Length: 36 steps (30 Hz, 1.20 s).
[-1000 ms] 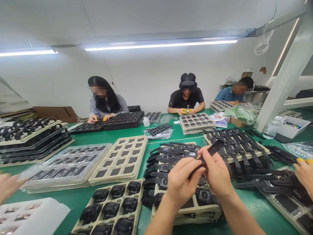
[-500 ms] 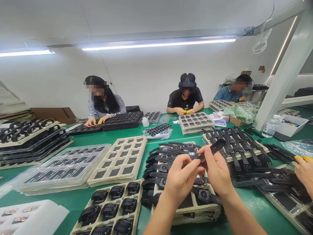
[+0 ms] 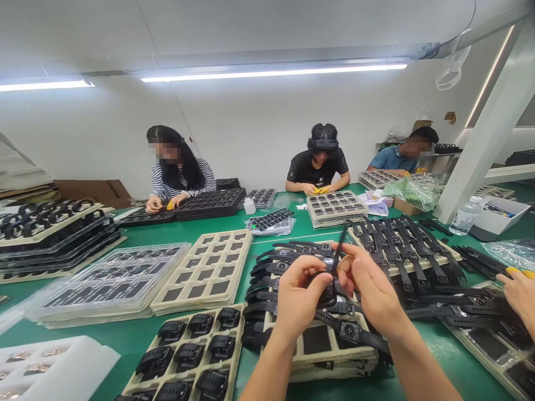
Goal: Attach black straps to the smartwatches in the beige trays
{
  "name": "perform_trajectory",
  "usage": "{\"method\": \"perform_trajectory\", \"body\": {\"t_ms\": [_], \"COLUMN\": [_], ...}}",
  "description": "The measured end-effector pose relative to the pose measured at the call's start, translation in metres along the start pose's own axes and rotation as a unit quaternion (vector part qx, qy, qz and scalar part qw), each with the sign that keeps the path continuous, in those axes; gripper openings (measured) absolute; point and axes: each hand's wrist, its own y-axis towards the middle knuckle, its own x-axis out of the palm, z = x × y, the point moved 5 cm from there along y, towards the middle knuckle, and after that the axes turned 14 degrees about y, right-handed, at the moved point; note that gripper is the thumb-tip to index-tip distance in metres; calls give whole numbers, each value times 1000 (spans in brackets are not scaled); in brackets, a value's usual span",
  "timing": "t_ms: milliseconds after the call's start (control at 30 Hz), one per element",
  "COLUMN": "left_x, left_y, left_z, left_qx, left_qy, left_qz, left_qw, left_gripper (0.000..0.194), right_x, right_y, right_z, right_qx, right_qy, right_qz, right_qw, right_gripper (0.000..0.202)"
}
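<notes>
My left hand (image 3: 298, 298) pinches a black smartwatch (image 3: 328, 295) above the middle stack of cream trays (image 3: 334, 356). One strap of this watch stands up edge-on between my two hands. My right hand (image 3: 371, 284) is beside the strap, its fingers bent and the index finger reaching toward it; whether they press on it cannot be made out. Beneath my hands, watches with black straps (image 3: 278, 267) lie in rows across the trays, screens down. One more watch (image 3: 349, 331) lies near the front, below my right hand.
Looped watches (image 3: 188, 356) fill a cream tray at front left. Behind are a tray of black squares (image 3: 204, 273) and clear-covered trays (image 3: 112, 278). Strapped watches (image 3: 401, 239) lie right. Another person's hand (image 3: 518, 295) is at the right edge. Three people sit across the table.
The watch in my hands has turned, so its strap now points upward instead of to the right. My right hand's grip has loosened and its fingers have spread somewhat.
</notes>
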Motion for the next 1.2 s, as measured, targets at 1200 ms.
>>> {"method": "perform_trajectory", "body": {"t_ms": [1200], "left_x": [-2], "left_y": [-4], "left_z": [-1], "left_qx": [-68], "left_qy": [-230], "left_qz": [-99], "left_qw": [966], "left_gripper": [50], "right_x": [11], "right_y": [3], "right_z": [3], "right_qx": [12], "right_qy": [-20], "right_qz": [-15], "right_qw": [1000], "right_gripper": [17]}}
